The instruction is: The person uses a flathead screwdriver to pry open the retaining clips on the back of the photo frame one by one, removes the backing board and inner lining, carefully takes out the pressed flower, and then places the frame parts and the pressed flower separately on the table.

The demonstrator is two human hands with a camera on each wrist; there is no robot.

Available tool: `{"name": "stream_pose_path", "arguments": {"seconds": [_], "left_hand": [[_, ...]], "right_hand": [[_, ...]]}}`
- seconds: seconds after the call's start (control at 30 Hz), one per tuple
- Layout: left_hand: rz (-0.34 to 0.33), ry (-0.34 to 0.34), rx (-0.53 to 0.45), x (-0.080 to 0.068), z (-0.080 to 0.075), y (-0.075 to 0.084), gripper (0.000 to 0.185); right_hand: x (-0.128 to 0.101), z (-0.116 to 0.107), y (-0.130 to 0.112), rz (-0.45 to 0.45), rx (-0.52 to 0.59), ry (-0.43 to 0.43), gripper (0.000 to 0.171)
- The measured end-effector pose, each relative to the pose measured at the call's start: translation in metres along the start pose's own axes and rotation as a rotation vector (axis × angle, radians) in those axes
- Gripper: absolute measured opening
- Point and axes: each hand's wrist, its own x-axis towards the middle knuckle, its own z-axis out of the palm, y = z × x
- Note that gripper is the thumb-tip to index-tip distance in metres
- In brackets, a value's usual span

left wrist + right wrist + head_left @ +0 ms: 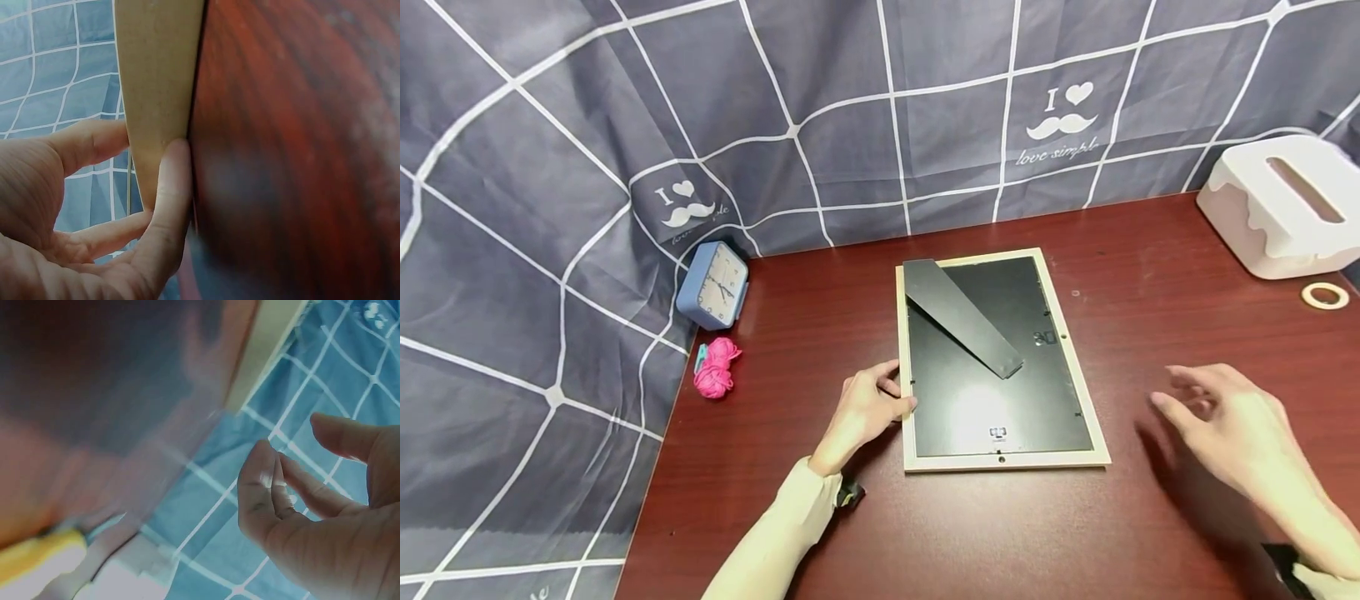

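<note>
A picture frame (1000,460) with a pale wooden rim lies face down in the middle of the table (820,317), its black back and folded stand leg (958,317) facing up. My left hand (868,408) is at the frame's left edge and pinches it. In the left wrist view the thumb (172,187) presses the pale frame edge (156,81) with a finger on the other side. My right hand (1217,417) hovers over the table to the right of the frame, fingers (259,487) loosely spread and holding nothing.
A blue clock (713,286) leans at the back left, with a pink yarn bundle (715,368) in front of it. A white tissue box (1277,208) and a tape ring (1325,295) sit at the back right. A grey checked cloth hangs behind and to the left.
</note>
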Motion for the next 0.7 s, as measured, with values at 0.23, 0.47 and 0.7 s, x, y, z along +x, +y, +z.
{"name": "stream_pose_path", "arguments": {"seconds": [0.23, 0.47, 0.7], "left_hand": [[0.003, -0.021, -0.038, 0.001, -0.001, -0.002, 0.072], [0.009, -0.024, -0.049, -0.001, -0.002, -0.003, 0.073], [0.012, -0.024, -0.057, -0.001, -0.001, -0.001, 0.073]], "right_hand": [[-0.029, -0.015, 0.044, 0.107, -0.1, 0.025, 0.041], [-0.051, -0.013, 0.083, 0.145, -0.052, 0.092, 0.053], [-0.053, -0.015, 0.095, 0.171, -0.053, 0.022, 0.057]]}}
